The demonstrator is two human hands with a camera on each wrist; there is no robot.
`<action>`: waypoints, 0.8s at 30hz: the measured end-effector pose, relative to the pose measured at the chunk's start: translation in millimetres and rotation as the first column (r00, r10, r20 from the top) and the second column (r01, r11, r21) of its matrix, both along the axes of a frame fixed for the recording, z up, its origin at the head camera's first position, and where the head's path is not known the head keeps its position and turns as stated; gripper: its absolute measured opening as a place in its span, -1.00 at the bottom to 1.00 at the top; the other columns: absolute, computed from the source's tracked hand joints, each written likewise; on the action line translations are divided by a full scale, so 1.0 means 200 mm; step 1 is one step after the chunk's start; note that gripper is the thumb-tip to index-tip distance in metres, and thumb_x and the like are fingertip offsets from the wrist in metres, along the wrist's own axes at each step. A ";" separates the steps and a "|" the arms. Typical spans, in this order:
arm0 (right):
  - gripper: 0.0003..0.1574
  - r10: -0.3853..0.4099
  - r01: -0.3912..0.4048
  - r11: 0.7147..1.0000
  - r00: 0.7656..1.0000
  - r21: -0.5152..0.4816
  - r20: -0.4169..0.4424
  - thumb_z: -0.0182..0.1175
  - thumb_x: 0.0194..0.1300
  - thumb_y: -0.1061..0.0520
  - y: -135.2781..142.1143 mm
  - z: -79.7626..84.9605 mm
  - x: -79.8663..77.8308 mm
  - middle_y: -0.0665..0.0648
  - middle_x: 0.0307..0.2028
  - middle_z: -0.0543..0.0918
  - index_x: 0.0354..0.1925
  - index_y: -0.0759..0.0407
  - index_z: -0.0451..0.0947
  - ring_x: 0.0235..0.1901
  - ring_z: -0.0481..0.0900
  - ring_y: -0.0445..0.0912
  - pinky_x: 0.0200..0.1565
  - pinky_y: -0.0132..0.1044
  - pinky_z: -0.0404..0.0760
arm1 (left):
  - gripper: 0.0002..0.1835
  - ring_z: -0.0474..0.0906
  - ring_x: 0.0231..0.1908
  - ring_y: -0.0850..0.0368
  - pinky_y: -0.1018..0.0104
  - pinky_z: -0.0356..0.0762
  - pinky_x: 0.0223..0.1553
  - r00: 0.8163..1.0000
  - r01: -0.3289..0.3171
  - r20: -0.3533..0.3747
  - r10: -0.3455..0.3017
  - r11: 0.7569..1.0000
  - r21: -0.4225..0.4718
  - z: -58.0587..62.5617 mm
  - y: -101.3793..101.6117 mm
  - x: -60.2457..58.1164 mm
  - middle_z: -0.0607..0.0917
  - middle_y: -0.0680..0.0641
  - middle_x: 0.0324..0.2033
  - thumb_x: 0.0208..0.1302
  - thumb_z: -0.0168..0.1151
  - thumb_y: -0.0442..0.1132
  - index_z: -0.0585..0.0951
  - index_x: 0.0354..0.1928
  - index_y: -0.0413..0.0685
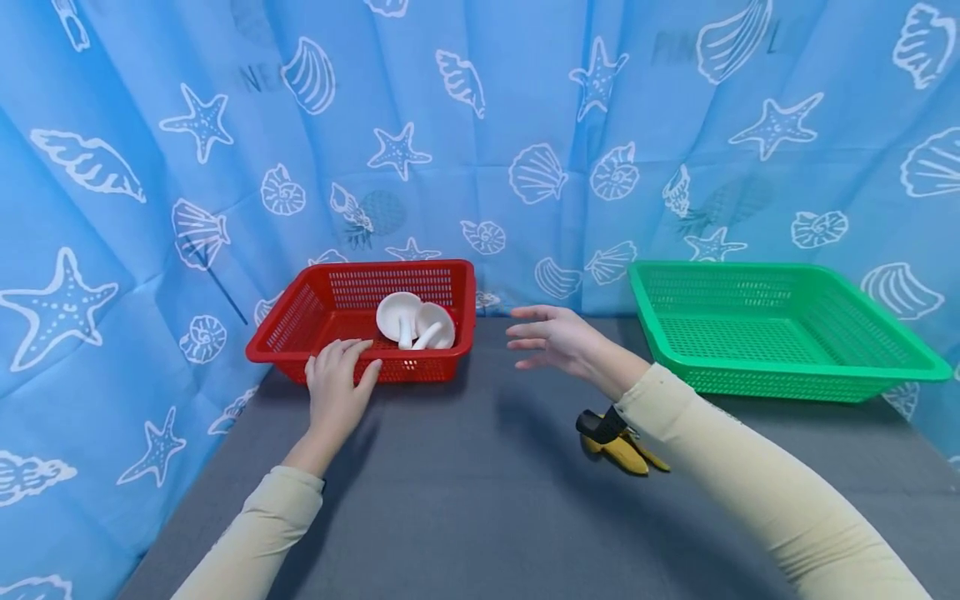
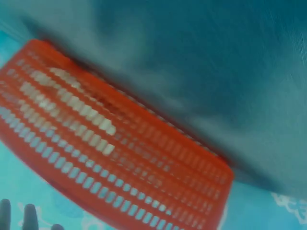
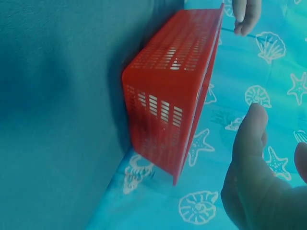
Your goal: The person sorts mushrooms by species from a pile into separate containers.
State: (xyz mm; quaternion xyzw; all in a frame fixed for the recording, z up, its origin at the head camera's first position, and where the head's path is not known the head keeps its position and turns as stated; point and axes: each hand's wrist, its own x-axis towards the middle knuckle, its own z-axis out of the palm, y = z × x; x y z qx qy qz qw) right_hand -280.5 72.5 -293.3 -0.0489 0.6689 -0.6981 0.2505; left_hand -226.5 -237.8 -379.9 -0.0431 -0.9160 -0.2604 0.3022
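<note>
My left hand [image 1: 337,383] hovers by the near rim of a red basket [image 1: 360,357], its fingers loosely extended and holding nothing. In the right wrist view the left fingers [image 3: 247,17] appear above the rim, apart from it. Two white mushroom-like things [image 1: 398,315] with round caps and stems lie together at the right side of the basket. To the right of that basket, my right hand [image 1: 551,342] is in the air with fingers spread and nothing in them. Dark fingertips [image 2: 29,218] show at the bottom of the left wrist view.
A green slotted basket [image 1: 787,371] stands at the right on the grey tabletop [image 1: 450,500]. Below the right wrist lies a yellow, banana-like thing [image 1: 626,454], partly hidden by a black wrist strap [image 1: 600,425]. A blue seashell-print curtain [image 1: 495,125] hangs behind.
</note>
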 end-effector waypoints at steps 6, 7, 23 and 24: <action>-0.37 0.032 -0.031 0.999 0.998 0.016 -0.057 -0.07 0.51 0.26 0.12 -0.01 0.04 0.42 0.31 0.25 0.44 0.34 0.04 0.04 0.48 0.05 0.15 0.11 0.47 | -0.57 0.33 0.19 -0.21 -0.28 0.06 0.24 0.996 0.085 0.019 -0.089 0.987 0.133 0.02 0.07 0.11 0.51 -0.28 0.13 0.29 0.27 -0.25 0.52 0.17 -0.26; -0.37 0.037 -0.036 0.999 0.997 0.019 -0.064 -0.08 0.51 0.26 0.13 -0.01 0.05 0.43 0.32 0.24 0.44 0.35 0.03 0.03 0.49 0.04 0.15 0.11 0.47 | -0.57 0.34 0.19 -0.21 -0.27 0.07 0.24 0.995 0.091 0.027 -0.096 0.985 0.147 0.01 0.09 0.12 0.51 -0.28 0.14 0.29 0.27 -0.26 0.52 0.17 -0.27; -0.29 0.032 -0.016 0.996 0.983 0.088 -0.182 -0.01 0.50 0.16 0.36 -0.04 0.13 0.41 0.34 0.20 0.45 0.36 0.00 -0.04 0.53 -0.10 0.05 -0.01 0.57 | -0.60 0.33 0.24 -0.17 -0.14 0.21 0.28 0.963 0.122 0.182 -0.198 0.925 0.359 0.00 0.25 0.22 0.47 -0.28 0.17 0.39 0.18 -0.26 0.49 0.19 -0.29; -0.28 0.033 -0.014 0.995 0.980 0.097 -0.194 0.00 0.50 0.15 0.37 -0.04 0.13 0.41 0.35 0.19 0.45 0.36 0.00 -0.04 0.52 -0.10 0.05 0.00 0.57 | -0.60 0.32 0.25 -0.16 -0.14 0.21 0.28 0.960 0.133 0.183 -0.211 0.921 0.366 0.00 0.26 0.22 0.47 -0.28 0.17 0.39 0.17 -0.26 0.49 0.20 -0.29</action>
